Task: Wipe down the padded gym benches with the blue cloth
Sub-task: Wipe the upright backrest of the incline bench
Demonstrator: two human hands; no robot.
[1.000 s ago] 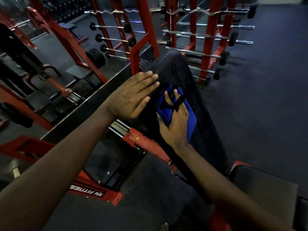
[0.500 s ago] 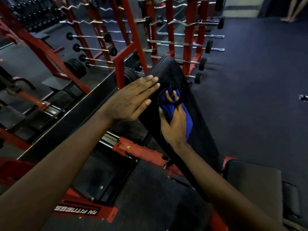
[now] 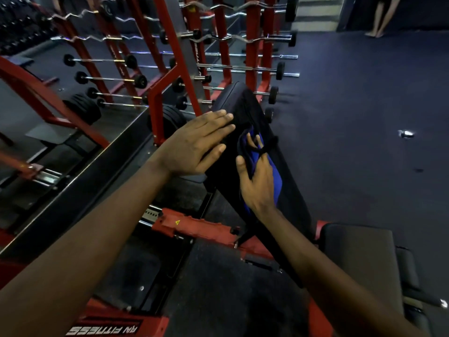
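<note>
Cloth [image 3: 274, 177]: blue, bunched, lying on the sloping face of the backrest, about halfway up it; we see it pinned under the right hand.
Right hand [image 3: 257, 182]: spread out on the cloth and pressing it to the pad, thumb out to the left, fingers stretched up the slope, not clenched. The fingertips sit among the folds, and we cannot tell how deep.
Cord [image 3: 268, 145]: a thin black loop crossing the right hand's fingers at the top of the cloth. We cannot make out what it belongs to.
Backrest [image 3: 290, 193]: a black padded board, tilted, its top end far and its foot near.
Left hand [image 3: 196, 144]: released and flat, fingers straight and together, resting against the left edge of the backrest, just left of the cloth. It holds nothing.
Seat [image 3: 359, 259]: a black pad, near right, at the backrest's foot.
Frame [image 3: 194, 224]: red steel under the bench, near the wrists.
Rack [image 3: 250, 45]: red uprights beyond the backrest, loaded with barbells.
Plates [image 3: 83, 109]: black discs, far left.
Floor [image 3: 364, 105]: dark matting on the right, with a small shiny bit lying on it.
Legs [image 3: 381, 18]: a person's bare legs, far right.
</note>
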